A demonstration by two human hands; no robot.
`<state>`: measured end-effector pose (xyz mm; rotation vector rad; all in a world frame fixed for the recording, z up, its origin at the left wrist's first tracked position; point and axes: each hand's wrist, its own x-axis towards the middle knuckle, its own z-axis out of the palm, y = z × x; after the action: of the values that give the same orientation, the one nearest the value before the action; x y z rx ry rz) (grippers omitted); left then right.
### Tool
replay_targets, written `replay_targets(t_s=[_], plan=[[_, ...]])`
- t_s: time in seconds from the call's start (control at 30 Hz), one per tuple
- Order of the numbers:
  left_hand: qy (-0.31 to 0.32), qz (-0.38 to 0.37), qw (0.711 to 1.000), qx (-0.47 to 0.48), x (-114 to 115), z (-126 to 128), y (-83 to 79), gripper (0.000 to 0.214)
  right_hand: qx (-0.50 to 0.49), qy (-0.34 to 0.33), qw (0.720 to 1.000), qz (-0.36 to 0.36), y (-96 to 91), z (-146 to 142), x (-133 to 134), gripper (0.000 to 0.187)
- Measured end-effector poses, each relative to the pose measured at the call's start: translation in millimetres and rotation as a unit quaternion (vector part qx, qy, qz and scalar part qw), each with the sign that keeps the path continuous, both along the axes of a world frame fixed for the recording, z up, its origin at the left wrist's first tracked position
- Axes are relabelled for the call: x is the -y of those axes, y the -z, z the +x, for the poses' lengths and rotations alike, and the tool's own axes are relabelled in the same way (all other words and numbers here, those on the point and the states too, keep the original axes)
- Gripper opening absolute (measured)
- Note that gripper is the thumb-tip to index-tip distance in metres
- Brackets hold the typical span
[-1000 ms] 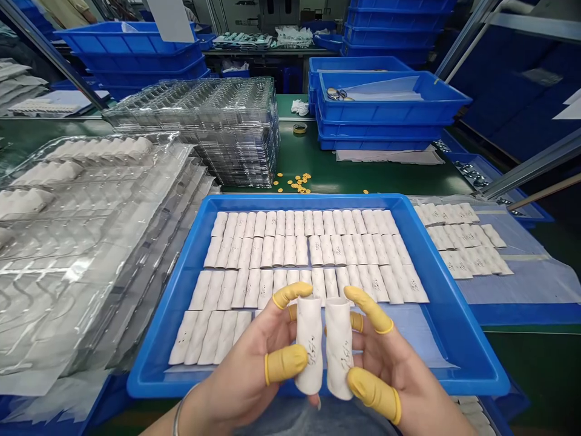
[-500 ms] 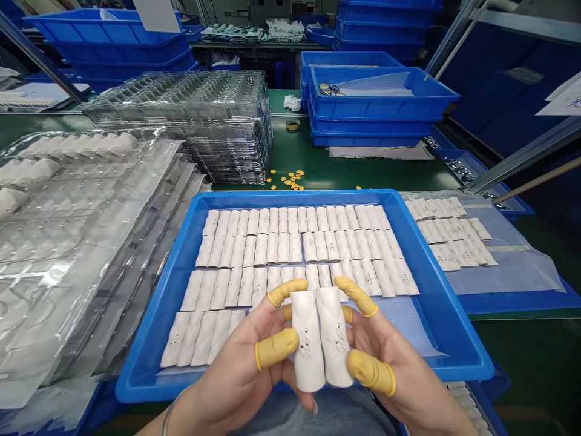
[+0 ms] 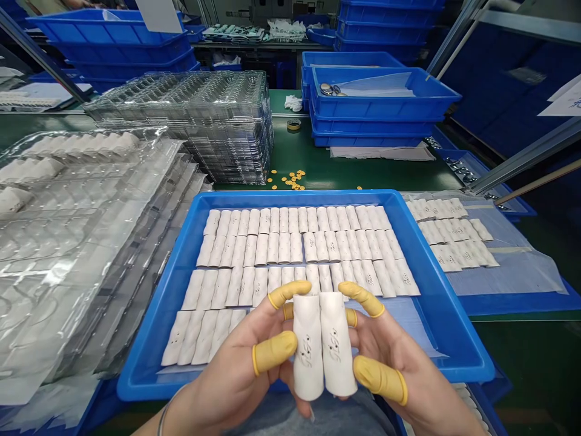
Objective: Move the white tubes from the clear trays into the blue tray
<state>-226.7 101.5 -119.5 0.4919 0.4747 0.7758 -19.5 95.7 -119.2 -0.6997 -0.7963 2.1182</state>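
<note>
Two white, wavy-sided tubular pieces with dark script markings and small holes are held upright side by side above the near edge of the blue tray. My left hand grips the left white piece between thumb and fingers. The right white piece is in my right hand, its thumb along the outer side. Yellow finger cots cover several fingertips on both hands. Behind them, rows of similar white pieces lie in the tray on a pale sheet; my hands hide part of the nearest row.
Clear plastic blister trays are stacked behind, and more trays with white pieces lie at left. Blue bins hold scissors and paper. Further white pieces rest at right. Small yellow discs and a tape roll lie on the green table.
Both held pieces have moved slightly down and to the right and stand more parallel. The right thumb has shifted a little outward. The rows in the tray look the same.
</note>
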Motion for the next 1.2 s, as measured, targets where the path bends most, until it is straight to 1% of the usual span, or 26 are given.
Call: replay_targets(t_s=[0.23,0.4,0.53,0.67,0.77,0.9,0.97,1.1,1.2], plan=[[-0.006,0.04,0.999,0.008,2.8,-0.7,5.6,0.043,0.022,0.02,0.999,0.024,2.3,0.5,5.3,0.056],[-0.005,0.058,0.998,-0.014,5.6,-1.1,7.7,0.049,0.029,0.009,0.999,0.036,2.8,0.9,8.1,0.055],[-0.011,0.051,0.998,-0.023,5.5,-1.8,7.9,0.05,0.024,0.009,0.999,0.032,5.9,-1.1,8.9,0.056],[-0.015,0.035,0.999,0.0,4.7,-1.2,7.1,0.05,0.015,0.035,0.999,0.034,7.6,-3.6,9.0,0.056],[-0.031,0.024,0.999,-0.005,5.0,-0.3,7.0,0.047,0.028,0.044,0.998,0.037,5.6,-3.7,7.8,0.051],[-0.029,0.024,0.999,-0.03,6.3,0.0,7.2,0.041,0.055,0.044,0.997,0.04,2.1,-2.9,6.8,0.049],[-0.03,0.034,0.998,-0.037,6.4,0.0,6.8,0.042,0.062,0.043,0.997,0.033,0.8,-3.5,6.8,0.049],[-0.032,0.05,0.998,-0.036,5.3,1.5,6.9,0.055,0.015,0.015,1.0,-0.005,-0.4,-6.4,6.8,0.058],[-0.037,0.049,0.998,-0.031,4.3,2.8,7.8,0.055,-0.003,0.014,1.0,-0.018,0.1,-6.5,6.8,0.061]])
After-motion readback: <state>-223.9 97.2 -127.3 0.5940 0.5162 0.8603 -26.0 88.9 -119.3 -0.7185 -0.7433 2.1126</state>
